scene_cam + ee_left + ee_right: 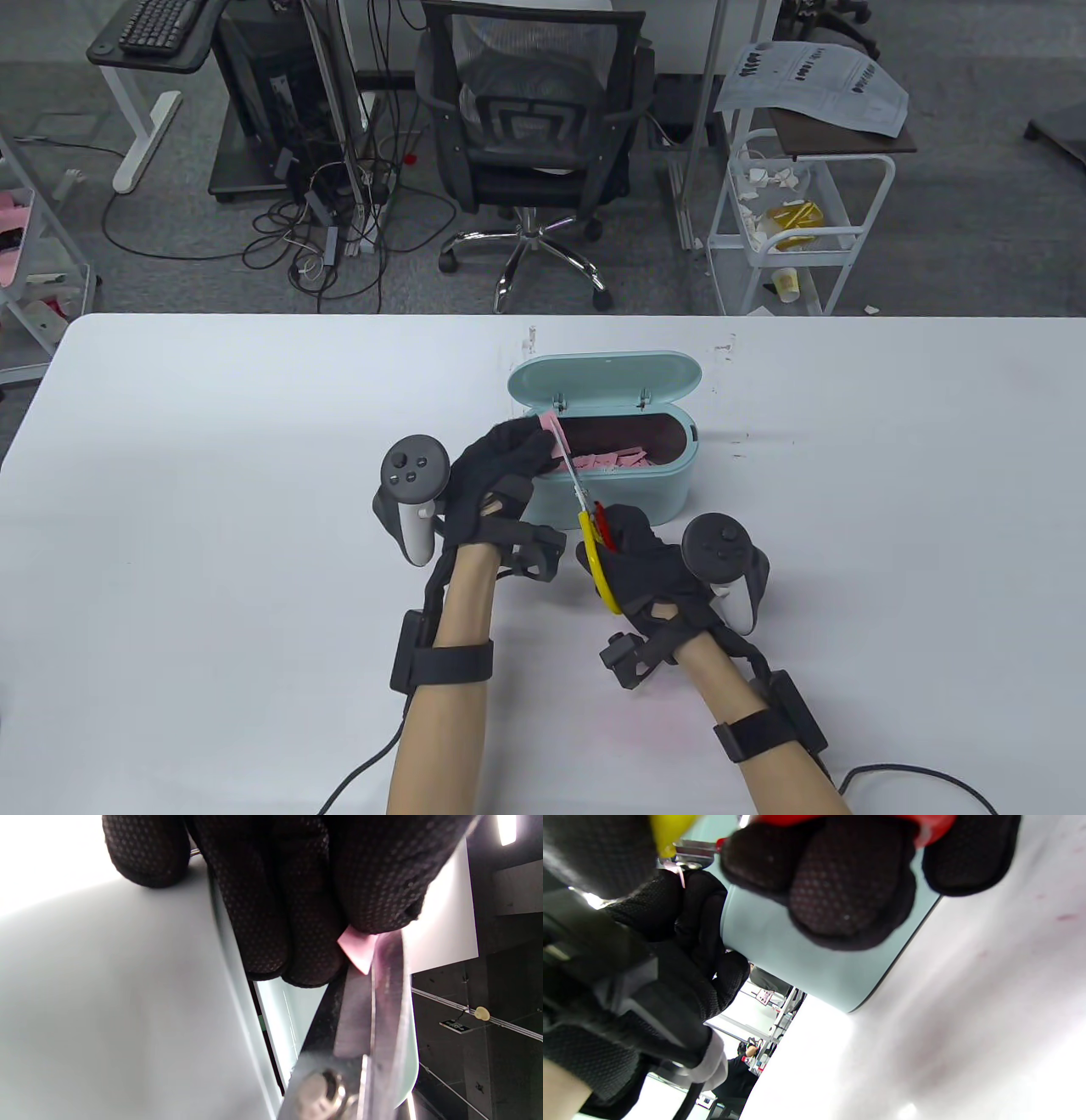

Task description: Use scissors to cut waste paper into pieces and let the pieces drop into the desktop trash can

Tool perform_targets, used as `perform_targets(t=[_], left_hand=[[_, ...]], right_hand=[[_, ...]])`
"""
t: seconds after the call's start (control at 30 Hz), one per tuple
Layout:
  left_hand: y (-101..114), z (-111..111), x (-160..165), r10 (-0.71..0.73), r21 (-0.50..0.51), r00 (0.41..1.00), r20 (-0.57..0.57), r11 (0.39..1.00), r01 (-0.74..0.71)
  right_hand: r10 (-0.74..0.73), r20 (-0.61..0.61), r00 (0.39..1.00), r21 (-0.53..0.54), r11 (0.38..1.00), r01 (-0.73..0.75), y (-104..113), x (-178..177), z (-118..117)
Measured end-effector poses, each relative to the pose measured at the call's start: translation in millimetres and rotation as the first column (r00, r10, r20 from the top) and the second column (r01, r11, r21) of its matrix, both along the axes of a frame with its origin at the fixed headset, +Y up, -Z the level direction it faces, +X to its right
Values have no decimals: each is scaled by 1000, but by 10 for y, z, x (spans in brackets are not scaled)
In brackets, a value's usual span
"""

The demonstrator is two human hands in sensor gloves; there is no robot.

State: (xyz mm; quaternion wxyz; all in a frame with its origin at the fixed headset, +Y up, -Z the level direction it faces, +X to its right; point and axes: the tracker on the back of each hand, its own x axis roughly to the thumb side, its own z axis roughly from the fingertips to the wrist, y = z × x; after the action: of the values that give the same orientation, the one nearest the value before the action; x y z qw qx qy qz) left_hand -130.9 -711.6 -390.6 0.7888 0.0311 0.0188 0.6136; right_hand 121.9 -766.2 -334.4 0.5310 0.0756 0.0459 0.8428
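On the white counter (212, 509) the left hand (501, 484) sits at the left end of the mint bin (607, 484), fingers curled, pinching a small pink paper (547, 422) over the bin's left rim. Only the left wrist view shows that pinch closely: the paper's corner (358, 950) sticks out between dark fingertips (297, 942), touching the steel blades (382, 1005), which lie nearly closed near their pivot. From above, the scissors (585, 509) run from the paper down to the right hand (645, 577), just in front of the bin, whose fingers curl through the yellow and red handles. The right wrist view shows those fingers (848, 887) through the red loop, with the bin wall behind. Pink scraps (607, 461) lie inside the bin under its raised lid (607, 382). The paper's full size is hidden by the left hand.
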Motion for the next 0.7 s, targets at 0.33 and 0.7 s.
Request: perform_targets(t=[0.33,0.7], left_hand=[[1,-8,-11,0,-3,1000,1,1000,0],[9,-8,-3,-23,3,1000,-3,1000,23]], right_hand=[[76,2,997,24,997,-76,78,-50,-63],[26,45,999,45,999,-28,86,-32,-37]])
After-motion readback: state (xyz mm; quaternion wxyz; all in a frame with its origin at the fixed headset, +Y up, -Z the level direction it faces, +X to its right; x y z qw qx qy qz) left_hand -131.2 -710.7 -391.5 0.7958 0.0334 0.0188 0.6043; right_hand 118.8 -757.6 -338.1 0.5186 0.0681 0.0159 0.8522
